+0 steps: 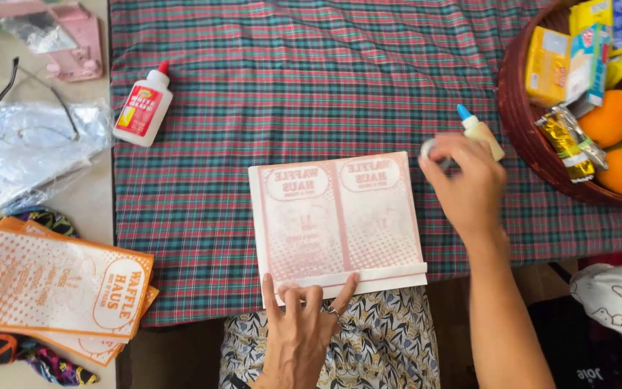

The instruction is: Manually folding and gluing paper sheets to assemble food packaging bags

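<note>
Plaid cloth (311, 86): glue tube (480, 133) nozzle up-left (right hand (466, 184)).

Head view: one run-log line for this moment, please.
left hand: presses folded bottom edge of pink printed paper | right hand: grip on small blue-capped glue bottle | surface: plaid cloth

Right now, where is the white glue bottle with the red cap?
In the head view the white glue bottle lies at the upper left on the plaid cloth, near its left edge, beside crinkled clear plastic and far from both hands.
</note>
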